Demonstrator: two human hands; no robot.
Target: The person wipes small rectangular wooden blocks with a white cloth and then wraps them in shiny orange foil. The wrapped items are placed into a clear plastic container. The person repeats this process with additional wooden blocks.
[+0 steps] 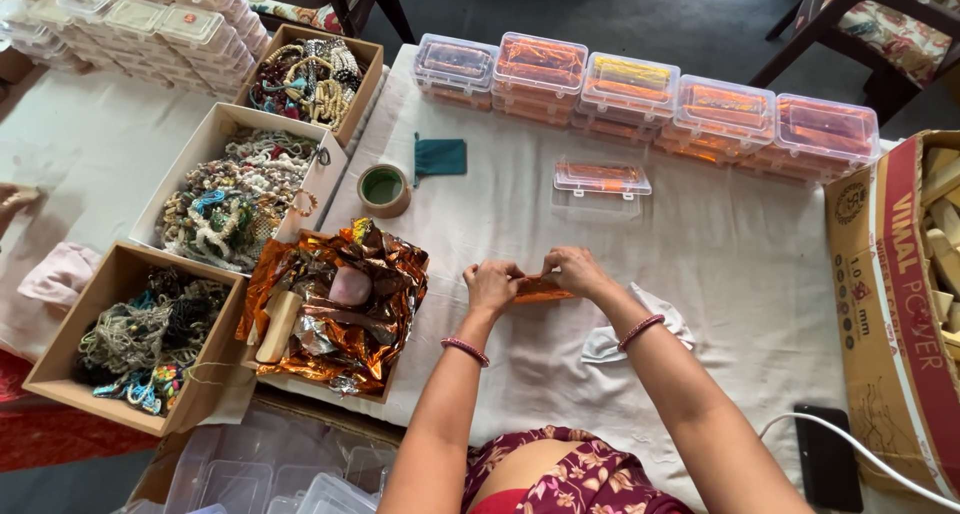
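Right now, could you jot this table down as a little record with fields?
left hand: grips one end of the orange foil-wrapped piece
right hand: grips its other end
surface: white cloth
near the hands: open clear plastic box, tape roll, box of crumpled foil
back row: stacked clear boxes with orange contents

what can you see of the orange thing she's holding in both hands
The orange foil packet is a small, flat, shiny strip that looks like metallic wrapping foil. It lies lengthwise, low over the white tablecloth. The left hand pinches one end, the right hand the other. Its ends are hidden by fingers.
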